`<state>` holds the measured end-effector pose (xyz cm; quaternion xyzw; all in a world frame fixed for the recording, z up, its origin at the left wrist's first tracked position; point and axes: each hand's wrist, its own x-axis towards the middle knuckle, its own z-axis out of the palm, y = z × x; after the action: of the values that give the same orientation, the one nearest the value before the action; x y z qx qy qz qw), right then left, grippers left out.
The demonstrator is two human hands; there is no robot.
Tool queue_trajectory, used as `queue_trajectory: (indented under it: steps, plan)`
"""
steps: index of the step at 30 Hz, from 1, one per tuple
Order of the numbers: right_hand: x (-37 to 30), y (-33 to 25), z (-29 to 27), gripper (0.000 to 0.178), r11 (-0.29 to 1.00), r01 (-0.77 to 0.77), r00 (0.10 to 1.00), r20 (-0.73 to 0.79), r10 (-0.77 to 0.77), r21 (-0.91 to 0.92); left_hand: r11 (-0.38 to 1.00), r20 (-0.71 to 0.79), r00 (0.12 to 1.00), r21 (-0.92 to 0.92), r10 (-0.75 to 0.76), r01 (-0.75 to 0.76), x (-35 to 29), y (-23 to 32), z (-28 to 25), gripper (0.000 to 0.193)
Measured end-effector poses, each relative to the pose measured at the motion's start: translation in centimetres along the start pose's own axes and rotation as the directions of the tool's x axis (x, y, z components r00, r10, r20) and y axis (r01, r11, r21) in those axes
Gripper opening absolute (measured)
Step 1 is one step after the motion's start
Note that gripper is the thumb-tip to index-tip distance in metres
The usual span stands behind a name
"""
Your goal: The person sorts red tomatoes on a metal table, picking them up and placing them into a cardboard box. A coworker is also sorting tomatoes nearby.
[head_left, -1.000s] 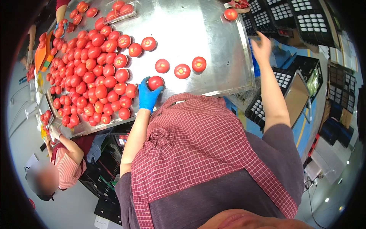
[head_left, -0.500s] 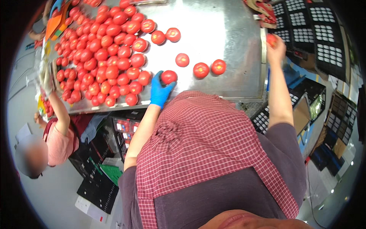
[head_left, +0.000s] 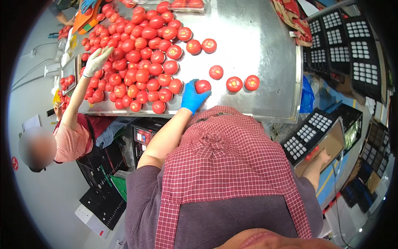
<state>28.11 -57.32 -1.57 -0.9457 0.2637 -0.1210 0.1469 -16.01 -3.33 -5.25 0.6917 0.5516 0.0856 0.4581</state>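
Note:
My left hand (head_left: pixel 194 97), in a blue glove, curls around a red tomato (head_left: pixel 202 86) on the metal table (head_left: pixel 265 54). Close by on the same surface lie a few loose tomatoes (head_left: pixel 234 84). My bare right hand (head_left: pixel 322 157) is down at the right, over an open cardboard box (head_left: pixel 331 141) beside the table. Red tomatoes (head_left: pixel 311 153) show in the box right by that hand. Its fingers are small and partly hidden, so I cannot see whether they grip one. A large heap of tomatoes (head_left: pixel 132 74) covers the table's left part.
A co-worker's white-gloved hand (head_left: pixel 97 61) reaches over the heap from the left. Another person's blue-gloved hand (head_left: pixel 88 5) is at the far left. Black trays with white cups (head_left: pixel 365 72) stand at the right. A clear pack of tomatoes (head_left: pixel 186 5) lies at the back.
My right hand has swung from the table's right edge, where it held a tomato, down to the cardboard box. My left hand stays at its tomato. The co-worker's white-gloved hand has moved over the heap.

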Motion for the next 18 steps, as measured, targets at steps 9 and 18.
queue_trajectory:
  steps: [9, 18]
  plan:
    - [-14.7, -26.4, 8.6, 0.036, 0.41, 0.613, 0.471, 0.104, -0.876, 0.676, 0.992, 0.001, 0.997, -0.1, -0.074, 0.074, -1.6, -1.6, -1.1, 0.072]
    - [-46.5, -46.7, 13.7, 0.041, 0.59, 0.136, -0.111, 0.604, -0.789, 0.796, 0.963, 0.07, 0.993, -0.25, -0.09, 0.105, -3.9, -5.2, -1.8, 0.078]
